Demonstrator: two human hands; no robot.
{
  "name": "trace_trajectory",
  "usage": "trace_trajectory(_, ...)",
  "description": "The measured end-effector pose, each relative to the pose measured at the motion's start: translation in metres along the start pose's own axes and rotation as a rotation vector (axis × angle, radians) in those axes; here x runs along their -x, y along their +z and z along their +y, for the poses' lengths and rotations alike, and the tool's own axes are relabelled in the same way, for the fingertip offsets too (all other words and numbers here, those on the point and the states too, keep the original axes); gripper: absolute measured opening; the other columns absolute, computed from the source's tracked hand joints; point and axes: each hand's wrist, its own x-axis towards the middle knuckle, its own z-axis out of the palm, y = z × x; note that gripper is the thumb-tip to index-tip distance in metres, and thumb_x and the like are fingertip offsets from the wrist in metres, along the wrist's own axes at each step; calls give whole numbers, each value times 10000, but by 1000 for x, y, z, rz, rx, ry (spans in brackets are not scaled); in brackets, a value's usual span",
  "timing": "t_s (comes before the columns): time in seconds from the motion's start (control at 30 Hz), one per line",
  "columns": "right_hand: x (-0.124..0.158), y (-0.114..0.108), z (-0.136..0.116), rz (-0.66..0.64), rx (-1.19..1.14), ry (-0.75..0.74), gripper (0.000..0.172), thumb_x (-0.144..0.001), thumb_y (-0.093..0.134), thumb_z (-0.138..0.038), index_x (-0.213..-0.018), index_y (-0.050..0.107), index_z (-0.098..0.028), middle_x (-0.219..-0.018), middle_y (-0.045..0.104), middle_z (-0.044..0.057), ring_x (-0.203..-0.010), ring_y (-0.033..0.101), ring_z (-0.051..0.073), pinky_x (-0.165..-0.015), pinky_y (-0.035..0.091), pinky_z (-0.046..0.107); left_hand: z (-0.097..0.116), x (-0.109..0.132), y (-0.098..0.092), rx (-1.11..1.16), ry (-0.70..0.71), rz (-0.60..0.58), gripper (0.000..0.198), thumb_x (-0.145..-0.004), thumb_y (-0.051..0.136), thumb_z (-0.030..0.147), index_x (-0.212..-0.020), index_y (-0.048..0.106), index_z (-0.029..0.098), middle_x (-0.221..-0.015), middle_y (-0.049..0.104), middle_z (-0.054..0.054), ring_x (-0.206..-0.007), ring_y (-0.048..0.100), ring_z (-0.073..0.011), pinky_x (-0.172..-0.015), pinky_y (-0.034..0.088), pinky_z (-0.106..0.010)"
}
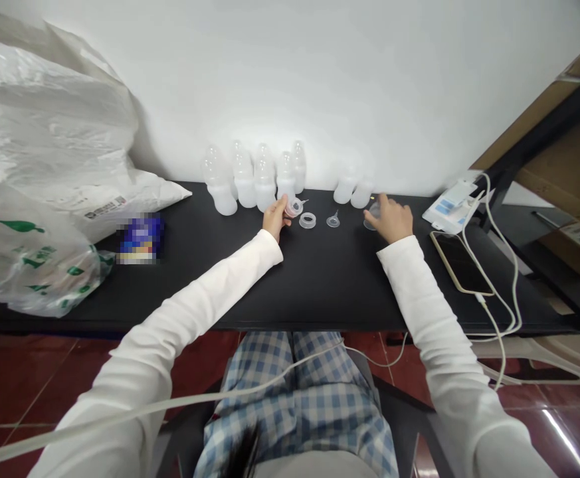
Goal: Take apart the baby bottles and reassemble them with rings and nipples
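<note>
My left hand (274,219) holds a clear plastic bottle collar (293,207) by its edge, just in front of a row of frosted plastic baby bottles (264,189). These bottles stand upright with no collars on them. My right hand (392,219) is shut around a clear round cap or ring (372,217), partly hidden by the fingers. Between my hands lie a clear screw ring (307,220) and a clear silicone teat (333,220), apart from each other. Two shorter frosted bottle parts (353,192) stand behind my right hand.
The black table (329,279) meets a white wall at the back. Large white plastic bags (35,166) and a blurred blue packet (140,239) sit at the left. At the right lie a phone (462,263), white cables and a white packet (452,207).
</note>
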Motion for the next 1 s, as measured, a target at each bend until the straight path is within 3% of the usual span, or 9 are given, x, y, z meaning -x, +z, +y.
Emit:
trace_trajectory(0.07, 1, 7, 4, -78, 3, 10, 453, -918, 523, -483, -1197, 557, -128, -974, 692, 182, -841, 617, 289, -798, 408, 416, 1, 1, 0, 2, -7, -10, 449, -777, 746, 585, -735, 603, 162, -703, 627, -8, -596, 568, -81, -451, 362, -180)
trace_trajectory(0.13, 3, 11, 6, -70, -2, 10, 469, -931, 509, -506, -1193, 560, -120, -959, 693, 190, -845, 620, 300, -806, 411, 434, 2, 2, 0, -6, -7, -22, 449, -780, 743, 589, -746, 602, 164, -717, 633, -10, -616, 587, -86, -464, 377, -182)
trace_trajectory(0.37, 7, 4, -12, 250, -153, 22, 524, -984, 380, -549, -1142, 607, -104, -1124, 619, 253, -1071, 562, 386, -904, 382, 523, 1, 7, 2, -84, 101, -111, 475, -780, 736, 611, -699, 565, 175, -759, 634, -17, -717, 610, -108, -535, 460, -187)
trace_trajectory(0.43, 11, -2, -25, 277, -261, -129, 472, -1008, 347, -490, -1205, 586, -134, -1112, 630, 199, -1064, 579, 348, -930, 382, 498, 2, 10, 4, -108, 145, -165, 482, -768, 748, 613, -682, 561, 178, -771, 637, -19, -747, 615, -118, -566, 489, -199)
trace_trajectory(0.57, 26, -8, -56, 158, -429, -589, 411, -992, 437, -455, -1278, 555, -185, -1012, 670, 103, -950, 627, 257, -935, 406, 432, 4, 19, 10, -144, 172, -293, 515, -688, 788, 657, -698, 601, 177, -749, 636, -7, -736, 615, -125, -624, 523, -232)
trace_trajectory(0.63, 31, -6, -68, 160, -473, -669, 439, -968, 501, -460, -1292, 548, -169, -986, 675, 99, -913, 637, 246, -903, 430, 413, 4, 23, 12, -141, 188, -357, 551, -635, 805, 687, -712, 614, 176, -740, 630, 4, -717, 610, -121, -654, 536, -245)
trace_trajectory(0.8, 34, 3, -75, 215, -595, -639, 328, -951, 541, -390, -1203, 592, -186, -883, 675, 72, -792, 636, 216, -782, 497, 376, 0, 24, 12, -167, 180, -460, 521, -675, 807, 646, -825, 620, 184, -824, 646, -8, -729, 637, -122, -698, 548, -268)
trace_trajectory(0.9, 35, 10, -74, 263, -728, -584, 326, -927, 570, -393, -1190, 580, -199, -920, 689, 71, -795, 649, 203, -769, 543, 368, 0, 25, 10, -164, 228, -456, 530, -668, 855, 560, -997, 616, 220, -1086, 682, -61, -918, 683, -158, -773, 543, -272)
trace_trajectory(1.0, 38, 14, -77, 267, -859, -501, 348, -906, 590, -423, -1175, 557, -205, -962, 697, 69, -815, 668, 186, -755, 575, 341, 3, 28, 10, -234, 279, -542, 588, -692, 859, 498, -1166, 604, 262, -1304, 644, -105, -1158, 656, -215, -893, 522, -298)
